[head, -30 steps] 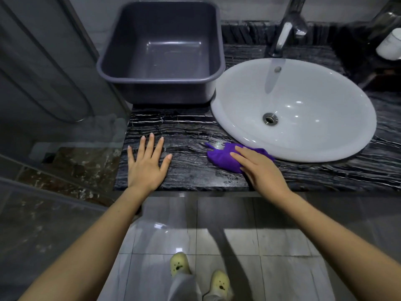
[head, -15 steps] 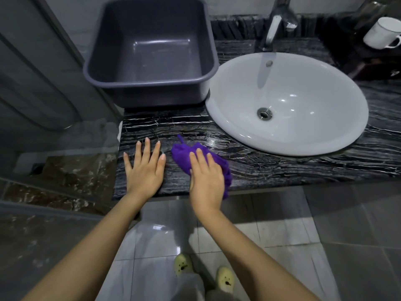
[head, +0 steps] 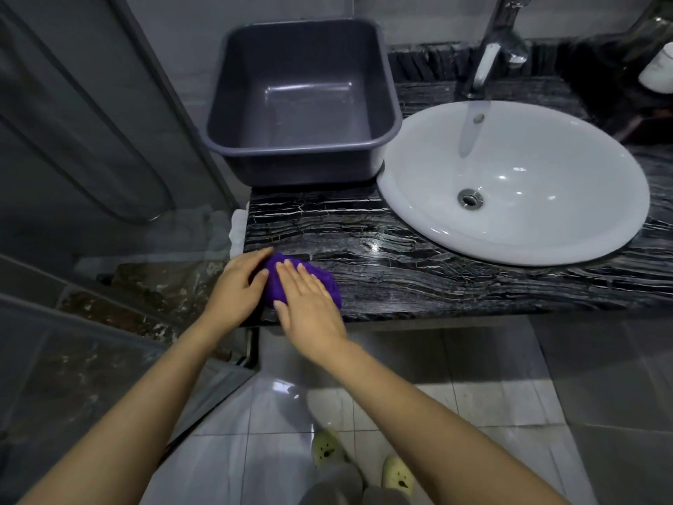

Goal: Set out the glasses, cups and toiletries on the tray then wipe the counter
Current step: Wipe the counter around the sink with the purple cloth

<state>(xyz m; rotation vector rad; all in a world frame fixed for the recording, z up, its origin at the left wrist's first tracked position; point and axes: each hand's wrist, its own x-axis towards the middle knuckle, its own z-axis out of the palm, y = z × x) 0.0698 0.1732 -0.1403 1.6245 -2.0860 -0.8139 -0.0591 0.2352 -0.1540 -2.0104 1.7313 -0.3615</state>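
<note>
A purple cloth (head: 271, 282) lies bunched on the black marble counter (head: 400, 264) near its front left corner. My right hand (head: 309, 304) presses flat on top of the cloth, fingers together and pointing away. My left hand (head: 238, 286) sits at the counter's left edge, its fingers curled against the cloth's left side. Most of the cloth is hidden under the two hands. A white cup (head: 661, 72) is partly in view at the far right edge.
A grey plastic tub (head: 302, 147) stands on the counter at the back left. A white oval basin (head: 418, 184) with a chrome tap (head: 490, 49) fills the right. A glass shower partition (head: 109, 176) borders the counter's left end. Tiled floor lies below.
My right hand has slid the purple cloth leftward from beside the basin to the counter's front left corner. My left hand, earlier flat on the counter, now touches the cloth.
</note>
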